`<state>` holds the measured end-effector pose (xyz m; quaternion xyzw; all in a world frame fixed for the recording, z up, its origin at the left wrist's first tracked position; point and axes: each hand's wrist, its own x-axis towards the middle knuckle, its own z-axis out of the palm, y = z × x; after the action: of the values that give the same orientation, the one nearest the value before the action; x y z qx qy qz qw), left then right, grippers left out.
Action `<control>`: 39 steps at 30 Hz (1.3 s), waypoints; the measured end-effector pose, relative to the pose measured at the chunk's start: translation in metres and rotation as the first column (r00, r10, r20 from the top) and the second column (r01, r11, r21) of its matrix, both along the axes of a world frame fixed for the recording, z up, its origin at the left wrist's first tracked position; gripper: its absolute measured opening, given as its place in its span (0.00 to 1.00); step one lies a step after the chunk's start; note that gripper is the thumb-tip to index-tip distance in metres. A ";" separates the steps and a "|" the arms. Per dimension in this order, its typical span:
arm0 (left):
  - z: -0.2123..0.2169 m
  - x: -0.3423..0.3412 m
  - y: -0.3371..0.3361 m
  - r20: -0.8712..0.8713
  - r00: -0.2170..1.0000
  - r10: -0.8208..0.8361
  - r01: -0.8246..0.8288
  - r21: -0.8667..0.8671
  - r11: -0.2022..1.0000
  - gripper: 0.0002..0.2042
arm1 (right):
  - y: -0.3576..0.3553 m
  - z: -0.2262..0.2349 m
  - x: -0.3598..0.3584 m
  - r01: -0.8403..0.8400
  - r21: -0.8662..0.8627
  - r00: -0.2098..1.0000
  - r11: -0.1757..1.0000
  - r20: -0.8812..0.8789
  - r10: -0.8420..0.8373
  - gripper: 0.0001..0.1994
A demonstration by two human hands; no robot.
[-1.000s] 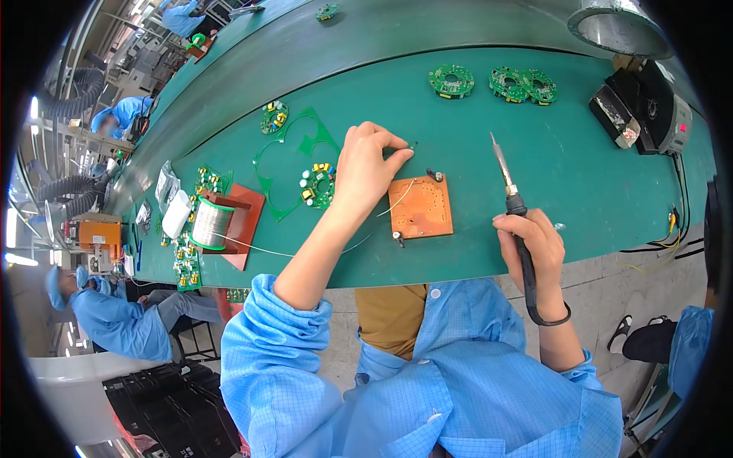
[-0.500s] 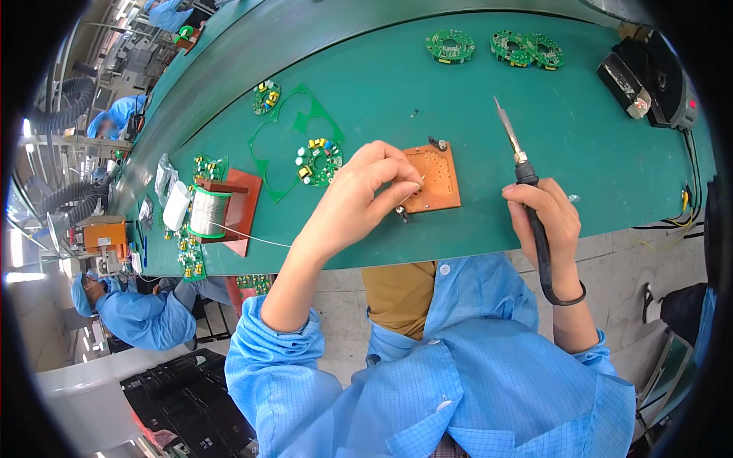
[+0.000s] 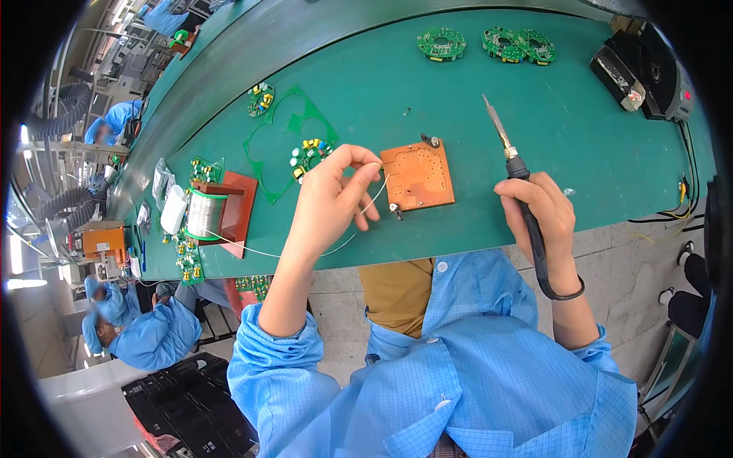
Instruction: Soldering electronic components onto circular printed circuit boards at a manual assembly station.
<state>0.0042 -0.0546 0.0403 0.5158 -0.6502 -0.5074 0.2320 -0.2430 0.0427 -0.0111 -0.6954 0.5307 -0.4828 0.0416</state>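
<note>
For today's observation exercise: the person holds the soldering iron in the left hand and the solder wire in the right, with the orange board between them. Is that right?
Not quite: the hands are swapped. The head view shows the soldering iron in the right hand and the solder wire pinched in the left hand. The orange board does lie between them.

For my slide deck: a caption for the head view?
Left hand feeds solder wire toward a copper board; right hand holds a soldering iron.
</note>
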 end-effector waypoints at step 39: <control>-0.027 0.070 -0.016 0.602 0.767 0.224 0.306 -0.649 0.697 0.32 | 0.001 0.002 0.002 -0.002 0.040 1.000 0.999 -0.019 0.002 0.12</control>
<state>0.0742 -0.0709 0.0130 0.5085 -0.8450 -0.0116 0.1654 -0.2412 0.0434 -0.0096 -0.6995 0.5400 -0.4653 0.0511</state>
